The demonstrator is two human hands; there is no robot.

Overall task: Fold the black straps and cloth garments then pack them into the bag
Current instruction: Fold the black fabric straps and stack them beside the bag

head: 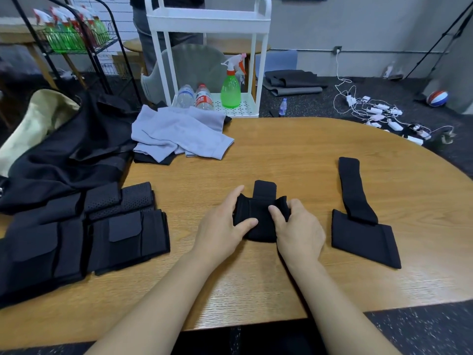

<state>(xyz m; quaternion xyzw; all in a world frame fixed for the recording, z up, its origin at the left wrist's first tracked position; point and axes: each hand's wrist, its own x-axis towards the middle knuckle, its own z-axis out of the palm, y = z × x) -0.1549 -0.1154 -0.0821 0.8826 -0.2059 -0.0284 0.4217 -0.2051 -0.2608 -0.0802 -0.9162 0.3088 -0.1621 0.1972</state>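
At table centre, both hands working on 1 small black strap (258, 216): left hand (222, 226) curled over its left edge with thumb pressed on top, right hand (297, 226) pinching the folded right flap between thumb and fingers. Short tab sticking out from the far side, toward the table's (294, 155) middle. Probably light, soft, padded fabric that bends easily but springs back open unless pressed flat; best held at the folded edges, thumbs on top, not by the loose tab. Further right, well apart, a 2nd black strap (363, 216) lying unfolded, its long tail pointing away. On the left, a stack of folded black perforated wraps (102, 226) with flat patches, likely done already. Behind those, a large black garment (76, 149) in a loose heap and a grey cloth garment (176, 134) crumpled, both unfolded. Beige bag (33, 124) at the far left edge, mouth partly hidden by the black garment, contents not visible. Beyond the table, a white trolley (210, 21) with 2 water bottles (194, 97) and a green spray bottle (230, 85) on its bottom shelf
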